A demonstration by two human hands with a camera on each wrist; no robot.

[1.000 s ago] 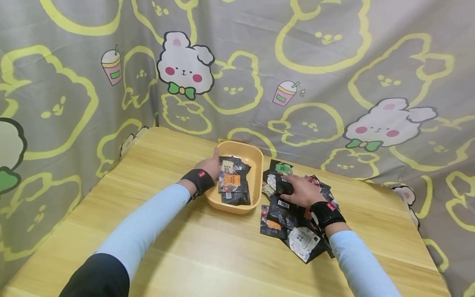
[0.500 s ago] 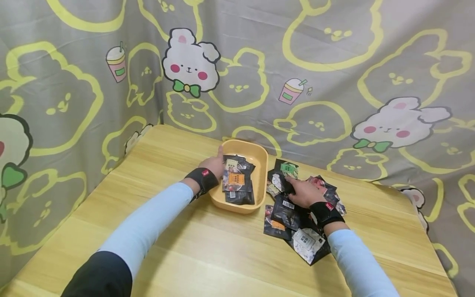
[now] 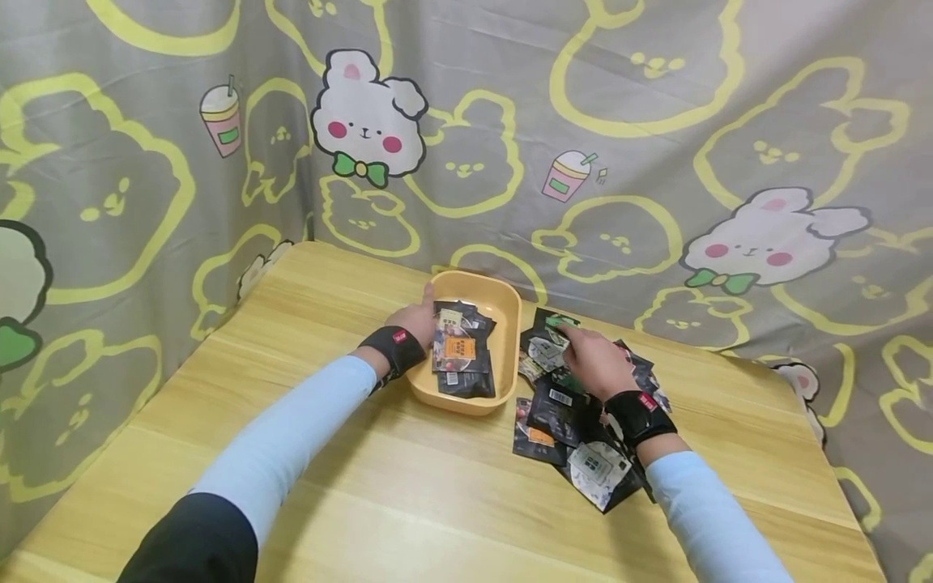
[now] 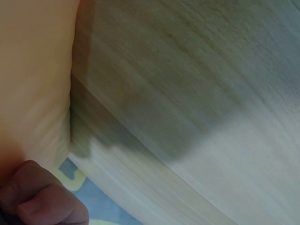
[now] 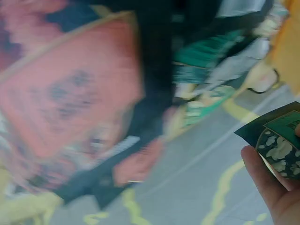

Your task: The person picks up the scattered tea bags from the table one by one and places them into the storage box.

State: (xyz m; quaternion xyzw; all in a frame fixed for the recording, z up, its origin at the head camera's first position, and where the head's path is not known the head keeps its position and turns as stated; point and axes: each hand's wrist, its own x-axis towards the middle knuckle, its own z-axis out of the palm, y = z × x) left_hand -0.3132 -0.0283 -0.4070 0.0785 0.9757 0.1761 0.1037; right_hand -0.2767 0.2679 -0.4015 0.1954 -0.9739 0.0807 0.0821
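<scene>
My left hand (image 3: pixel 414 325) holds the left side of a yellow-orange plastic tray (image 3: pixel 504 324), fingers bent against its wall (image 4: pixel 37 84) in the left wrist view. Several black sachets (image 3: pixel 459 352) lie inside the tray, the top one with an orange label. To the right, my right hand (image 3: pixel 599 362) is over a loose pile of sachets (image 3: pixel 557 409). Between thumb and fingers it pinches a dark sachet with a green label and pale floral print (image 5: pixel 279 152), best seen in the right wrist view. The hand partly covers the pile.
Below the right hand, a white-labelled sachet (image 3: pixel 598 470) and an orange-labelled one (image 3: pixel 538 433) spread toward the front. The wooden table (image 3: pixel 408 494) meets a patterned grey curtain (image 3: pixel 466 227) at its back edge. A sachet with a red label (image 5: pixel 75 93) is close to the right wrist camera.
My right hand has risen slightly and its fingers have shifted to the green-labelled sachet, uncovering a white-patterned one beneath. The left hand stays at the tray's side.
</scene>
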